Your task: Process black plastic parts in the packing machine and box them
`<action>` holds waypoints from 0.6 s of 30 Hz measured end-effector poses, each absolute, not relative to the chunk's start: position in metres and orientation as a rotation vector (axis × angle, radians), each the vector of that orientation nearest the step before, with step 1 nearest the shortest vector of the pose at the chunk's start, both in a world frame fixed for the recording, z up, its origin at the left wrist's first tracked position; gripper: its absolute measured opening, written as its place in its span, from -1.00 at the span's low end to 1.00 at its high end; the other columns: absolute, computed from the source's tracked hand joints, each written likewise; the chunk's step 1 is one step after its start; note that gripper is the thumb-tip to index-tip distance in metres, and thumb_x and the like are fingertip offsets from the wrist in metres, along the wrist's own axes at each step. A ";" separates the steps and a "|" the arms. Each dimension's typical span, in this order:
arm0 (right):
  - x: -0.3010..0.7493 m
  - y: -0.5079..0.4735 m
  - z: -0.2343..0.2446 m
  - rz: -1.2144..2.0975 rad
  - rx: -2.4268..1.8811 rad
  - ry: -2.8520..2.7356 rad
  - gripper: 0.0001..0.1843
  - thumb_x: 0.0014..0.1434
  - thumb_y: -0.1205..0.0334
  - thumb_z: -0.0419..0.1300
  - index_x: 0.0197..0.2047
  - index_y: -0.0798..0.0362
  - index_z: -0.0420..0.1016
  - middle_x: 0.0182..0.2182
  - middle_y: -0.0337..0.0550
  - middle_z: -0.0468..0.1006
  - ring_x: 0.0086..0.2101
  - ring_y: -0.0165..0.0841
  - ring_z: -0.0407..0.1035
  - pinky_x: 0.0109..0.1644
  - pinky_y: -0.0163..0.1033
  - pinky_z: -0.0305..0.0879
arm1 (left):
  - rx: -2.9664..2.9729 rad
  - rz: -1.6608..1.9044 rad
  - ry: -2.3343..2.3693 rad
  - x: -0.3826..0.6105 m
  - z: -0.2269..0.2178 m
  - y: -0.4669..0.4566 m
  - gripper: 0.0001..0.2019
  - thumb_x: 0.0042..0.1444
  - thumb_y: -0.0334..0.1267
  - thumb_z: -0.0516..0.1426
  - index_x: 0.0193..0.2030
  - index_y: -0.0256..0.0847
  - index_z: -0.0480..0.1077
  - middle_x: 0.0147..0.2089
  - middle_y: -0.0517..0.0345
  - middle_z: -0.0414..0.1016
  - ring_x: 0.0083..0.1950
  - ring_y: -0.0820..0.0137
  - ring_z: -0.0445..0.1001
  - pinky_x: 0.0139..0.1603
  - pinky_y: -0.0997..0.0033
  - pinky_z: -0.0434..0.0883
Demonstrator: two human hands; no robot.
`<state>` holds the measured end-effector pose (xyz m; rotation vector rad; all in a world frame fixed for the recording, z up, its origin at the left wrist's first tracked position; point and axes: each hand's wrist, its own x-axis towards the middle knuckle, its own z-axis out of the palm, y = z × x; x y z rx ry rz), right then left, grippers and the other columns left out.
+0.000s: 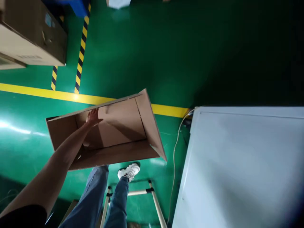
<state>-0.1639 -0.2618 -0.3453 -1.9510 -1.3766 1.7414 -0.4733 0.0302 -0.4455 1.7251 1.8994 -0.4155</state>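
Note:
My left hand (93, 117) reaches down into an open, empty cardboard box (121, 122). Its fingers are stretched out, the thumb apart, and the fingertips lie at the inside of the far wall; whether they press on it I cannot tell. The box is tilted, with its opening facing me and a flap standing out at its right end. It hides part of my legs. My right hand is out of view.
A white-topped table (242, 152) stands at the right, with a pale cable (175, 155) hanging beside it. Larger cartons (35, 34) are at upper left. A pale tube frame (137, 192) stands around my legs. Yellow tape (35, 91) crosses the green floor.

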 end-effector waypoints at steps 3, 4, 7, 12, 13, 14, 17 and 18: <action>-0.190 -0.271 -0.411 1.976 -1.949 -1.180 -0.66 0.38 0.01 0.27 0.18 -0.19 0.57 0.27 -0.24 0.51 0.30 0.13 0.30 0.18 0.10 0.46 | 1.691 -0.514 1.933 -0.483 -0.497 0.043 0.00 0.03 -0.03 0.41 0.50 -0.40 0.11 0.50 -0.41 0.19 0.56 -0.14 0.10 0.54 0.01 0.12; -0.198 -0.275 -0.427 2.038 -1.944 -1.121 -0.64 0.37 0.00 0.27 0.20 -0.20 0.56 0.27 -0.23 0.50 0.30 0.14 0.29 0.17 0.11 0.46 | 1.684 -0.534 1.943 -0.484 -0.506 0.043 0.01 0.00 -0.03 0.43 0.49 -0.41 0.11 0.49 -0.43 0.18 0.56 -0.17 0.10 0.54 -0.01 0.14; -0.219 -0.288 -0.461 2.171 -1.925 -0.962 -0.53 0.32 -0.08 0.31 0.25 -0.24 0.51 0.25 -0.23 0.53 0.31 0.22 0.27 0.15 0.18 0.47 | 1.691 -0.556 1.973 -0.485 -0.515 0.041 0.02 -0.02 0.02 0.44 0.47 -0.42 0.13 0.49 -0.45 0.17 0.55 -0.23 0.07 0.50 -0.08 0.17; -0.242 -0.297 -0.486 2.192 -1.919 -0.782 -0.48 0.28 -0.08 0.36 0.27 -0.24 0.49 0.27 -0.22 0.49 0.32 0.18 0.27 0.21 0.18 0.45 | 1.741 -0.498 2.036 -0.478 -0.504 0.044 -0.01 -0.10 0.03 0.46 0.40 -0.39 0.22 0.43 -0.44 0.25 0.48 -0.27 0.16 0.48 -0.18 0.16; -0.243 -0.298 -0.488 2.176 -1.922 -0.758 -0.51 0.30 -0.05 0.35 0.26 -0.21 0.50 0.28 -0.20 0.48 0.32 0.16 0.26 0.23 0.17 0.44 | 1.751 -0.474 2.055 -0.476 -0.501 0.044 -0.07 -0.06 0.04 0.43 0.37 -0.37 0.24 0.41 -0.42 0.28 0.46 -0.25 0.20 0.48 -0.19 0.17; -0.243 -0.299 -0.491 2.158 -1.926 -0.738 -0.54 0.31 -0.02 0.34 0.25 -0.19 0.51 0.28 -0.19 0.48 0.33 0.16 0.24 0.25 0.17 0.42 | 1.760 -0.449 2.073 -0.474 -0.499 0.044 -0.12 -0.01 0.05 0.41 0.35 -0.37 0.25 0.39 -0.42 0.31 0.45 -0.23 0.23 0.47 -0.18 0.18; -0.239 -0.307 -0.490 2.108 -1.942 -0.687 -0.53 0.29 0.03 0.37 0.25 -0.22 0.50 0.26 -0.19 0.49 0.35 0.17 0.21 0.26 0.22 0.40 | 1.789 -0.382 2.107 -0.470 -0.493 0.043 -0.23 0.10 0.03 0.33 0.32 -0.42 0.26 0.32 -0.44 0.38 0.39 -0.18 0.32 0.45 -0.13 0.23; -0.238 -0.311 -0.487 2.094 -1.949 -0.674 -0.54 0.30 0.04 0.36 0.25 -0.23 0.50 0.26 -0.20 0.49 0.35 0.16 0.21 0.26 0.22 0.40 | 1.798 -0.366 2.108 -0.470 -0.490 0.043 -0.26 0.13 0.01 0.30 0.31 -0.43 0.27 0.30 -0.45 0.41 0.37 -0.18 0.35 0.44 -0.12 0.26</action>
